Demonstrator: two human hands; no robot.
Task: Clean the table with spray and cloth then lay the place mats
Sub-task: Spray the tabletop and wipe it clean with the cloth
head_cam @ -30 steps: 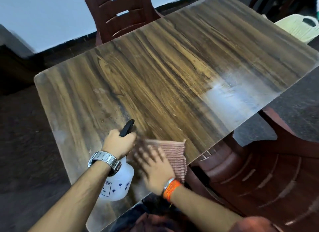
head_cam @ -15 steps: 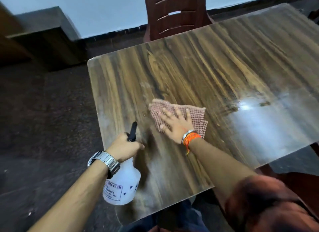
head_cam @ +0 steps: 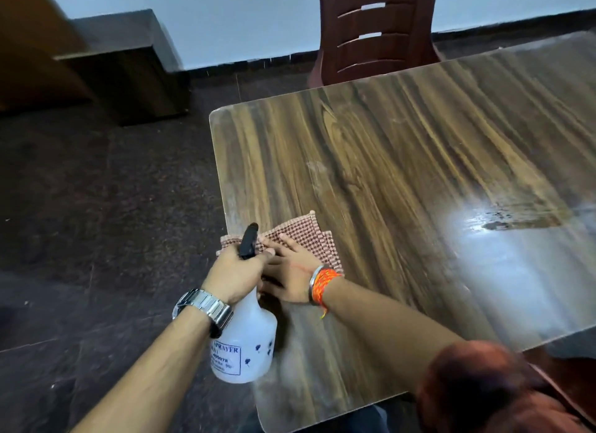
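**Cloth pressed flat at the surface's near-left edge, sprayer held above it**

The fingers [head_cam: 292, 244] of the right hand [head_cam: 287, 271] lay spread and flat on the cloth [head_cam: 298, 231], pressing it against the surface [head_cam: 403, 174]; they did not pinch it. The left hand [head_cam: 233, 276] was wrapped tight around the neck of the spray bottle [head_cam: 246, 342], its fingers closed just below the black trigger head [head_cam: 249, 241], which stood up in front of the cloth.

The cloth was a pinkish-red and white woven check, folded in layers, lying near the surface's left edge with one corner reaching that edge. The bottle was translucent white plastic, with a blue-printed label reading "SPRAYER" and small blue marks, and hung over the surface's near-left border.

A metal watch [head_cam: 204, 305] sat on the left wrist; an orange thread band [head_cam: 324, 286] and a metal bangle sat on the right wrist.

The surface was a glossy wood-grain tabletop with rounded corners; a bright glare and a wet-looking patch [head_cam: 516, 221] showed toward its right side. A dark red plastic chair [head_cam: 375, 42] stood at the far side. The floor [head_cam: 96, 207] was dark stone, the wall pale, and a dark wooden cabinet [head_cam: 129, 78] stood at far left.
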